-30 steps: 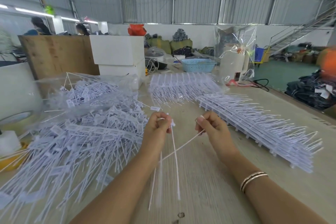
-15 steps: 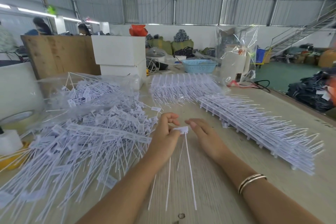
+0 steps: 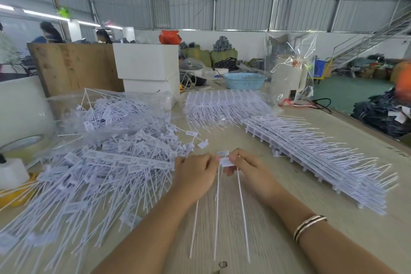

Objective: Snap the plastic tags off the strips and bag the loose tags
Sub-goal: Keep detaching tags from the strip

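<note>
Head view. The left hand [image 3: 195, 172] and right hand [image 3: 251, 171] meet at centre above the pale wooden surface [image 3: 255, 240], knuckles nearly touching. Both pinch a small cluster of white plastic tags [image 3: 225, 160] between thumb and curled fingers; the tags' thin tails [image 3: 241, 209] hang toward 6 o'clock across the surface. From the hands' position, a large heap of loose tags [image 3: 95, 169] spreads from 8 to 10 o'clock, partly under a clear plastic bag [image 3: 106, 104] at 10 o'clock. Stacked unbroken strips [image 3: 322, 158] run from 1 to 4 o'clock, with a second batch [image 3: 224, 107] at 12 o'clock. A bangle [image 3: 309, 226] circles the right wrist. Beyond stand white boxes [image 3: 146, 64] and a blue basket [image 3: 244, 80].
</note>
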A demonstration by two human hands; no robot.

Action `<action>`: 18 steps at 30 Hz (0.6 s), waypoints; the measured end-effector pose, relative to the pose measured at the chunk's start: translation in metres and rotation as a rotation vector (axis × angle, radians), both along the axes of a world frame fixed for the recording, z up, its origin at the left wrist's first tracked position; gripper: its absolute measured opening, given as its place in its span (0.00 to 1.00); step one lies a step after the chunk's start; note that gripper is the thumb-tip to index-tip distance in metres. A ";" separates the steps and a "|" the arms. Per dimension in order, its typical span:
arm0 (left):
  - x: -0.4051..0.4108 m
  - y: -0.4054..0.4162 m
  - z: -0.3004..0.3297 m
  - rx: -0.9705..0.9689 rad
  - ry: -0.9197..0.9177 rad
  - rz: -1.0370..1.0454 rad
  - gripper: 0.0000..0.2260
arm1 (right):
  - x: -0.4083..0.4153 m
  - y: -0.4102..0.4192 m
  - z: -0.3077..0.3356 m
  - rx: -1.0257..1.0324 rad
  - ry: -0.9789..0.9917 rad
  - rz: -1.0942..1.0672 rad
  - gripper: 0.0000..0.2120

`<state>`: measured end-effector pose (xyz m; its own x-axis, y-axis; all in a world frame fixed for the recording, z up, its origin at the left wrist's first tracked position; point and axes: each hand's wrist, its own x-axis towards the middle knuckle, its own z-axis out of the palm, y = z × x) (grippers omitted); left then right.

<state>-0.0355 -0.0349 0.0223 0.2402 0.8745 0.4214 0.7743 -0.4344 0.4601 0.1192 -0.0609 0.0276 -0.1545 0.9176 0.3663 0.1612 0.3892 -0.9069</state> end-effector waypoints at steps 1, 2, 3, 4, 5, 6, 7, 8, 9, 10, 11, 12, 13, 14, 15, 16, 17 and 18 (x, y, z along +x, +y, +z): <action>0.000 0.001 -0.001 -0.022 -0.053 -0.018 0.18 | 0.000 -0.001 0.000 -0.019 0.001 0.024 0.12; 0.000 0.002 -0.002 -0.040 -0.113 -0.038 0.18 | 0.000 0.000 0.000 -0.027 -0.014 0.035 0.11; 0.001 0.002 -0.003 -0.063 -0.167 -0.059 0.18 | -0.001 0.000 -0.001 -0.022 -0.040 0.033 0.10; 0.001 0.002 -0.002 -0.092 -0.214 -0.074 0.18 | -0.001 0.000 -0.001 -0.013 -0.057 0.028 0.10; 0.002 0.003 -0.001 -0.116 -0.256 -0.088 0.18 | -0.001 0.001 -0.002 -0.002 -0.060 0.023 0.09; 0.002 0.004 0.000 -0.137 -0.292 -0.098 0.17 | 0.000 0.002 -0.002 0.010 -0.055 0.018 0.09; 0.002 0.004 0.002 -0.156 -0.330 -0.102 0.17 | 0.000 0.003 -0.003 0.029 -0.057 0.011 0.08; 0.003 0.003 0.003 -0.177 -0.373 -0.108 0.16 | -0.001 0.004 -0.004 0.053 -0.065 0.002 0.08; 0.004 0.002 0.004 -0.200 -0.426 -0.117 0.15 | -0.001 0.005 -0.005 0.081 -0.080 -0.013 0.08; 0.005 0.001 0.005 -0.222 -0.485 -0.121 0.15 | -0.002 0.006 -0.006 0.109 -0.093 -0.032 0.09; 0.006 0.001 0.006 -0.250 -0.545 -0.115 0.16 | -0.002 0.007 -0.007 0.140 -0.096 -0.058 0.09; 0.006 0.000 0.007 -0.278 -0.606 -0.093 0.17 | -0.003 0.008 -0.007 0.178 -0.079 -0.090 0.09; 0.004 0.000 0.009 -0.302 -0.676 -0.068 0.18 | -0.002 0.008 -0.007 0.221 -0.032 -0.130 0.08; 0.002 0.001 0.011 -0.310 -0.723 -0.046 0.19 | 0.000 0.009 -0.007 0.254 0.032 -0.172 0.07; -0.002 0.002 0.012 -0.294 -0.731 -0.032 0.20 | 0.005 0.011 -0.007 0.266 0.085 -0.204 0.07; -0.005 0.002 0.013 -0.263 -0.704 -0.033 0.20 | 0.008 0.012 -0.008 0.258 0.100 -0.220 0.07; -0.006 0.002 0.013 -0.237 -0.679 -0.050 0.19 | 0.010 0.013 -0.009 0.228 0.071 -0.235 0.08; -0.005 0.000 0.012 -0.221 -0.662 -0.074 0.18 | 0.011 0.015 -0.011 0.177 0.012 -0.259 0.08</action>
